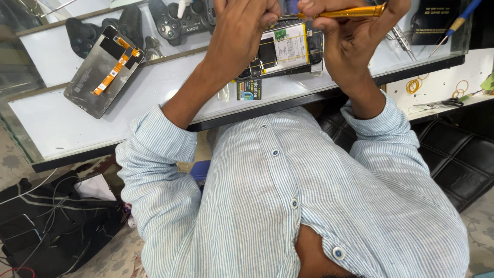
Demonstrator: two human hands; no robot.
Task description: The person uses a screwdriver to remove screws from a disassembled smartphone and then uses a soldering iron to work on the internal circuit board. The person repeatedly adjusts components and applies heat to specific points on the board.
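Note:
An opened phone with its back off lies on the glass counter, its battery and circuit parts showing. My left hand rests closed on the phone's left part, holding it down. My right hand grips a yellow-handled screwdriver held level above the phone's upper right edge; its tip is hidden behind my hands.
A detached phone screen panel with an orange flex cable lies left on the counter. Two black game controllers sit behind it. Tweezers and a blue-handled tool lie at right, scissors and rubber bands lower right.

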